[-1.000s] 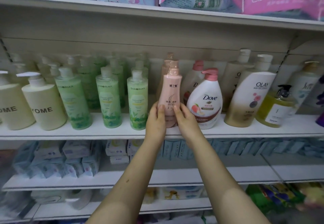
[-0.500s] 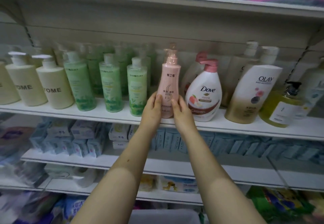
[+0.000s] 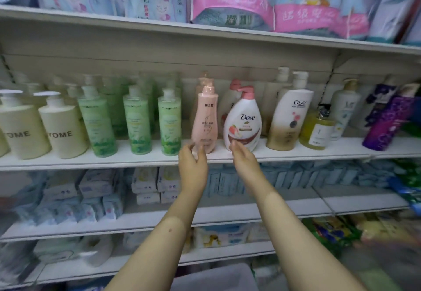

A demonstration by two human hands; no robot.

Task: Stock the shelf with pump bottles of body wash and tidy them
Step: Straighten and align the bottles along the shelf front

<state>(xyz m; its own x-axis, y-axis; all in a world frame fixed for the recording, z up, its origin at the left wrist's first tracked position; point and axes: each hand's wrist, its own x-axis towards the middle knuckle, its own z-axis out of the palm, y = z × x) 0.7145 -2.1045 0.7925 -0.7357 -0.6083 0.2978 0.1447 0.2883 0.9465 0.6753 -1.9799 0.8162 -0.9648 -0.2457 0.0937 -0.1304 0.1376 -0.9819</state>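
Both hands have come off the pink bottle point(image 3: 204, 117) since the earlier frame, where they were clasping its lower half. I am now seeing the left hand point(image 3: 193, 165) hanging released just in front of the pink bottle's base, fingers loosely curled and gripping nothing. Blur is preventing me from confirming whether its fingertips are brushing the base. The right hand point(image 3: 244, 159) is hovering released just to the right of the pink bottle, fingers relaxed and pointing at the foot of the white bottle point(image 3: 242, 122) with the pink pump.

The pink bottle is standing upright near the front edge of the shelf point(image 3: 114, 162), supported by neither hand. The white bottle is standing just beside the pink bottle on its right; I cannot tell whether the two are touching. A green bottle point(image 3: 169, 122) is standing just to the left of the pink bottle. A white-and-gold bottle point(image 3: 290, 117) is standing further to the right of the pink bottle, beyond the white bottle.
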